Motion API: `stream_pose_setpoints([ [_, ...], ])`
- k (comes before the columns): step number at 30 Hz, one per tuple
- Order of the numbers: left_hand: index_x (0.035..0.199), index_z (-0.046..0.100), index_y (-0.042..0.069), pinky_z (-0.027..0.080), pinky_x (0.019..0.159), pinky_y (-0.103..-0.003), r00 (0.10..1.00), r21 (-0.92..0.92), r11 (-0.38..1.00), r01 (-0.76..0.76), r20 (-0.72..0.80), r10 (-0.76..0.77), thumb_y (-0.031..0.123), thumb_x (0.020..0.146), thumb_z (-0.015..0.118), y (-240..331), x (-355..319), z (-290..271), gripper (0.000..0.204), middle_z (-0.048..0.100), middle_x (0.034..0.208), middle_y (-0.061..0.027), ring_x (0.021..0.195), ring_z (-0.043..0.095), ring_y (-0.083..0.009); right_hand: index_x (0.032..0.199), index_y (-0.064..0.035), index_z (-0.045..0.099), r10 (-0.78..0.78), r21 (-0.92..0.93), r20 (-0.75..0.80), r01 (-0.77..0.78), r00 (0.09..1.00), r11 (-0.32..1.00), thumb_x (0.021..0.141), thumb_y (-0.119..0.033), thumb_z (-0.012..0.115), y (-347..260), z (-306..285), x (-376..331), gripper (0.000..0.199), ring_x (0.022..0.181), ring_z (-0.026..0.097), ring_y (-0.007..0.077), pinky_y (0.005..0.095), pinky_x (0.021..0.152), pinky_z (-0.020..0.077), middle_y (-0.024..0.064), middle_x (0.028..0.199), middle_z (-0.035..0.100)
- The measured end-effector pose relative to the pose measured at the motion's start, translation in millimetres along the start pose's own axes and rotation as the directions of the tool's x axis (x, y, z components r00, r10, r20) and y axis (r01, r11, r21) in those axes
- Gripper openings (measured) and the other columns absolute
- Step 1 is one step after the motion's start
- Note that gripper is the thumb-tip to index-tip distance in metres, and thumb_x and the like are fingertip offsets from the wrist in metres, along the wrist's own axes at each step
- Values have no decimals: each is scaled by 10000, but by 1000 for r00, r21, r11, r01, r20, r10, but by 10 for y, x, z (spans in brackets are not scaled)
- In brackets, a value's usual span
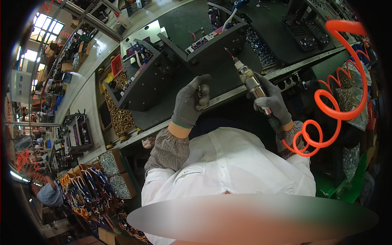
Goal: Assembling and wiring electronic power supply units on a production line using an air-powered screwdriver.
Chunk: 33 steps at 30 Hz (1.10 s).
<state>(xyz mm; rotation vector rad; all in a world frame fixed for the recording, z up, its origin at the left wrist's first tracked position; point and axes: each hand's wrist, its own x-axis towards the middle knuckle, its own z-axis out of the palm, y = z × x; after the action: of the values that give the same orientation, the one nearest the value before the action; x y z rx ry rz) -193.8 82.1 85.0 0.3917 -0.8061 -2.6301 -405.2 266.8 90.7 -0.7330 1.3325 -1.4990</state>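
Note:
My right hand [274, 100], in a grey glove, is wrapped round a pneumatic screwdriver [254, 85]. The tool's bit points up and left, toward a black metal housing [220, 45] fitted with wiring and small parts, and stays apart from it. Grey-gloved too, my left hand [190, 102] is raised over the bench's front edge with its fingers curled. Small shiny metal pieces that look like screws [199, 90] show between those fingers. Left of this hand stands a second black housing [143, 79] with wires and purple parts; the hand does not touch it.
An orange coiled air hose [338, 116] loops at the right from the tool. Brass-coloured fasteners fill a bin [121, 121] at the left, beside a red tray [116, 65]. Silvery screws [261, 51] lie behind the housings. Bundled cables [87, 185] hang at lower left. Another person [50, 194] is at far left.

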Motion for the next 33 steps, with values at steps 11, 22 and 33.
stream_pose_setpoints([
  [11, 1288, 480, -23, 255, 355, -188, 993, -292, 956, -26, 105, 59, 168, 991, 429, -443, 80, -658, 356, 527, 850, -55, 487, 367, -56, 1428, 51, 361, 77, -4, 96, -77, 992, 997, 616, -200, 663, -116, -36, 276, 902, 608, 607, 143, 239, 559, 520, 116, 919, 600],
  [22, 1205, 539, 20, 336, 437, -197, 906, -74, 972, -223, -383, 178, 169, 960, 512, -370, 14, -353, 288, 611, 1073, -82, 624, 463, -104, 1442, 41, 336, 112, 94, 273, -142, 956, 985, 602, -190, 682, -4, 3, 109, 937, 643, 617, 143, 252, 578, 528, 156, 940, 630],
  [33, 943, 603, 44, 179, 368, -222, 959, -61, 984, -167, -243, 148, 431, 1004, 474, -276, 113, -278, 412, 268, 511, 68, 390, 206, -55, 1446, 40, 334, 244, 34, 400, -280, 884, 959, 544, -178, 748, 188, 229, -50, 1015, 870, 618, 159, 248, 614, 530, 124, 1085, 581],
])
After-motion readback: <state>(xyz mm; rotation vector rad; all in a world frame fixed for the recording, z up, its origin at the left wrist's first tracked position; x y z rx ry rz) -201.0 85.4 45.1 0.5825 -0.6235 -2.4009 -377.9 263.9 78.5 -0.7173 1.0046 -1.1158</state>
